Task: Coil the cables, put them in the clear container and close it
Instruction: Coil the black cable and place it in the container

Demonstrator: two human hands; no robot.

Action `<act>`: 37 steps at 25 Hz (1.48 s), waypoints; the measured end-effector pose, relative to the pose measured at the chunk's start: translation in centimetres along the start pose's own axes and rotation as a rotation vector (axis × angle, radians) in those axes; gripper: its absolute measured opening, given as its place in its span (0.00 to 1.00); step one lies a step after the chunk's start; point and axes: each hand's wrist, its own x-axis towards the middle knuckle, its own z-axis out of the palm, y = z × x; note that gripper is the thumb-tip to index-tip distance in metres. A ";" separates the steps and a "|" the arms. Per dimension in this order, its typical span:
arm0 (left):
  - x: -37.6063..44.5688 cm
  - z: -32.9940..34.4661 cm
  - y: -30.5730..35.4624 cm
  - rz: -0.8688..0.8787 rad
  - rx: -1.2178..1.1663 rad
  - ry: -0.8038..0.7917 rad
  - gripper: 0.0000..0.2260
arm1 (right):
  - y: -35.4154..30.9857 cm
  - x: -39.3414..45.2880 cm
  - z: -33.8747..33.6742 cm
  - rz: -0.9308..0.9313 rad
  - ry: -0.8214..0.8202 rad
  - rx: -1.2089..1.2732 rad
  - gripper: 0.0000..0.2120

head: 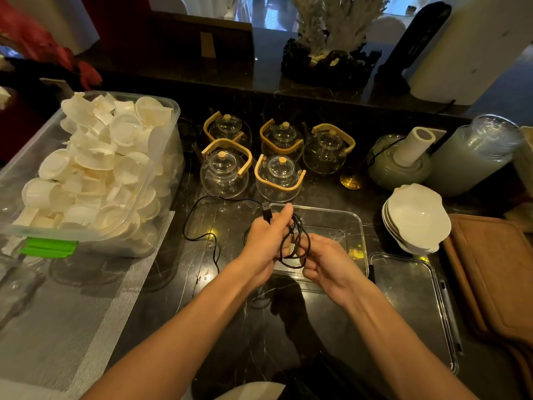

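The table (288, 321) is dark polished stone with thin pale veins, and it reflects the lamps. At 9 o'clock stands a big clear plastic tub (161, 180), rectangular with round corners, piled with small white cups; a green clip (47, 247) sits on its near edge. Under it lies a grey ribbed mat (86, 307). At 12 o'clock five round glass teapots (225, 171) with curved wooden handles stand close together. At 3 o'clock is a stack of white glossy bowls (416, 216), beside a brown wooden board (490, 272).

The clear container (350, 226) lies just above the middle, shallow and rectangular, and its flat clear lid (415, 301) lies on the table at 4 o'clock, touching nothing above it.

The left hand (264, 243) has its fingers curled round a thin black cable (294, 246), with the thumb pressing near the USB plug (266, 212). The cable is partly coiled in loose loops between both hands, over the container; its free end trails in a curve toward 9 o'clock on the table. The right hand (326, 264) pinches the lower loops with bent fingers.
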 end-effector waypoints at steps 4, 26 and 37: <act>0.4 -0.6 -0.5 0.039 0.131 0.105 0.16 | 0.0 0.0 -0.3 -0.031 -0.031 -0.084 0.08; 0.7 0.1 -1.7 -0.213 0.037 0.165 0.27 | 1.8 -0.6 2.1 -0.524 0.159 -0.551 0.16; 0.7 -0.8 -1.3 -0.238 0.073 -0.024 0.27 | 2.5 0.6 1.0 -0.734 0.250 -0.972 0.10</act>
